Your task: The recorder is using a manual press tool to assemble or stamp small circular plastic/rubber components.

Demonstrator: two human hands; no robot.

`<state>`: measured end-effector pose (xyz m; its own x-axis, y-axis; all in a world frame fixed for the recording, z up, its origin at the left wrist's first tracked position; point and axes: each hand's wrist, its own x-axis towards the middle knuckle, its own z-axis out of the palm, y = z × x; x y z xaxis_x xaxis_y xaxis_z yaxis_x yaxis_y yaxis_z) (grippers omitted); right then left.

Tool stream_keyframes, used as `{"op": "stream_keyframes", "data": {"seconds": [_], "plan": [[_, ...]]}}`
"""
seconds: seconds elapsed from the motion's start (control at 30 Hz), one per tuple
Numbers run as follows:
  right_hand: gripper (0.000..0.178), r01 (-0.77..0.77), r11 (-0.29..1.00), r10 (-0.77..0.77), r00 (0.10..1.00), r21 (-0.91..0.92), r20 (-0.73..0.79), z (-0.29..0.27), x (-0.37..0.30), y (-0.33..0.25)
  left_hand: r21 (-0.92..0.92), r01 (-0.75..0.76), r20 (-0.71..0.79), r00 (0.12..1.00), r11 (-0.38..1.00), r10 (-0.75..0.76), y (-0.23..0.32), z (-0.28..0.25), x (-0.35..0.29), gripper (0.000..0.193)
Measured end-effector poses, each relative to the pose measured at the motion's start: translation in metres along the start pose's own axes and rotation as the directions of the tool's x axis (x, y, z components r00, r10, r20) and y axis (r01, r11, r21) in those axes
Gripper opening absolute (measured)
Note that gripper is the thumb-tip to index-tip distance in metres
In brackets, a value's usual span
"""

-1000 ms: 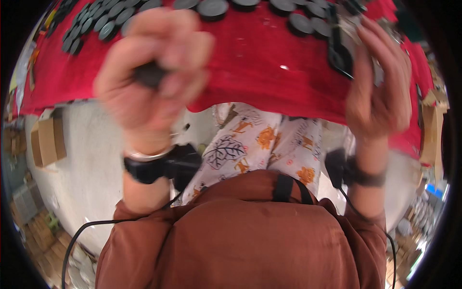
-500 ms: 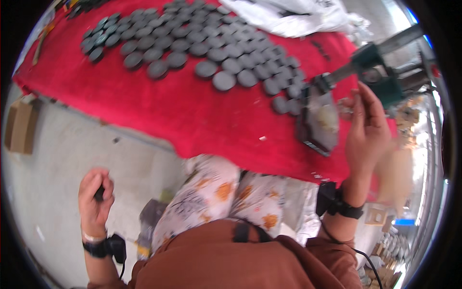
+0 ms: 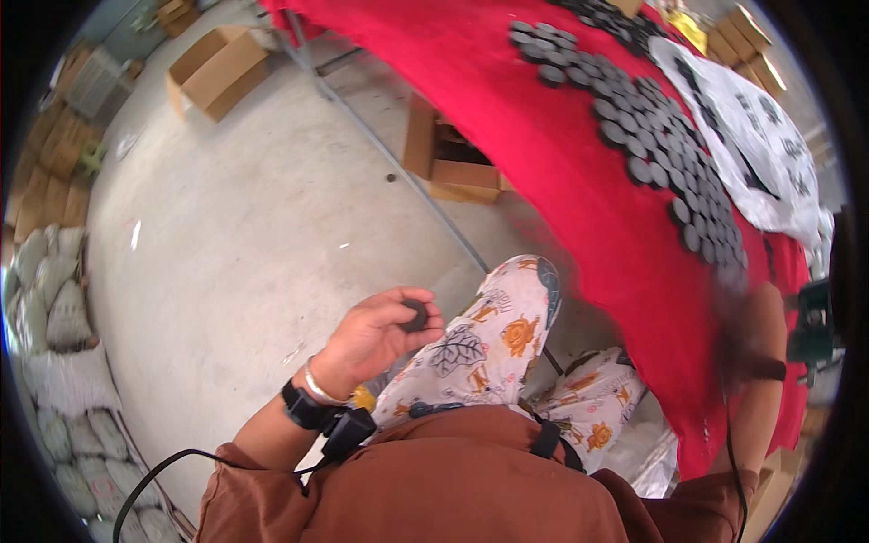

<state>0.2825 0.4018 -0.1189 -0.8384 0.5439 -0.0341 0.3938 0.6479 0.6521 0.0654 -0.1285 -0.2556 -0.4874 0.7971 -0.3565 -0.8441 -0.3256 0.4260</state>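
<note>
Left hand (image 3: 369, 339) curls round 1 dark disc (image 3: 414, 315) (can't tell right hand's (image 3: 766, 319) blurred grip).

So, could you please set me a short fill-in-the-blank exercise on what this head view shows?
1. The person's ____ hand holds a small dark piece.
2. The cloth under the grey discs is ____.
3. The bag beside those discs is mostly ____.
4. An open cardboard box stands on the floor toward the picture's ____ left.

Missing words: left; red; white; upper.
</note>
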Motion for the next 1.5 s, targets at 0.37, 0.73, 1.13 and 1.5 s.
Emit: {"op": "stream_keyframes", "data": {"seconds": [0.37,0.73,1.13,1.5], "plan": [[0.027,0.103,-0.615,0.069,0.995,0.782,-0.077,-0.133,-0.018,-0.187,0.152,-0.074,-0.103,0.991,0.986,0.091,0.022,0.021,-0.011,0.029],[0.029,-0.638,-0.769,-0.619,0.756,-0.029,-0.21,-0.114,-0.053,-0.26,0.036,-0.045,0.009,0.999,0.998,0.045,-0.003,0.093,0.032,0.034],[0.032,-0.765,-0.61,-0.72,0.644,-0.208,-0.26,-0.099,-0.048,-0.284,0.031,-0.104,-0.026,0.994,0.994,0.105,-0.007,0.086,0.026,0.036],[0.031,-0.844,-0.529,-0.835,0.497,0.094,-0.234,-0.172,-0.034,-0.343,-0.166,-0.308,-0.024,0.951,0.937,0.308,0.041,0.03,-0.042,0.036]]}}
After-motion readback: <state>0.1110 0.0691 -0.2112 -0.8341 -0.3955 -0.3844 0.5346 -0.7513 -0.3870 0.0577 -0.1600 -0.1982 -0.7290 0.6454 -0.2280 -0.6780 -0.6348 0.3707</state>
